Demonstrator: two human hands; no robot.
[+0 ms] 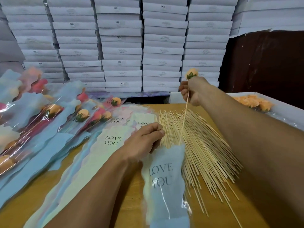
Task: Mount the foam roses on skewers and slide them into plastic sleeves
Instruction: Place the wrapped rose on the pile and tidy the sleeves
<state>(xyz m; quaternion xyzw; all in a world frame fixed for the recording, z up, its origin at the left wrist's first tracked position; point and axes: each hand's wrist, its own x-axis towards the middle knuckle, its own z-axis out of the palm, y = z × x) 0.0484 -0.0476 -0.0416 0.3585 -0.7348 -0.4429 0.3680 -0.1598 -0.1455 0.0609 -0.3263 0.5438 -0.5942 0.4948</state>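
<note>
Nearest, at 6 o'clock, the plastic sleeve (pixel 164 183) printed "LOVE YOU" lies on the wooden table (pixel 128 211), mouth toward 12. The left hand (pixel 144 139) pinches its top edge, fingers curled on the film, holding the mouth up. The skewer (pixel 183 119) tip is just at that opening, w/ the shaft slanting up toward 1 o'clock to the right hand (pixel 192 92), which grips it near the top, fingers closed round the stick just below the orange foam rose (pixel 191 74).

Risks from here — the pointed tip could snag or pierce the thin film instead of sliding in, esp. if the mouth isn't really parted; can't tell how far it is open. The steep angle could also bend the stick or push the sleeve along the table. A hard shove might drive the skewer through the rose.

At 3 o'clock the loose skewer pile (pixel 205 145) sits right beside the sleeve — the tip could catch there. Finished sleeved roses (pixel 54 112) at 9–10, spare roses in a tray (pixel 256 101) at 2, stacked white boxes (pixel 121 46) at 12.
</note>
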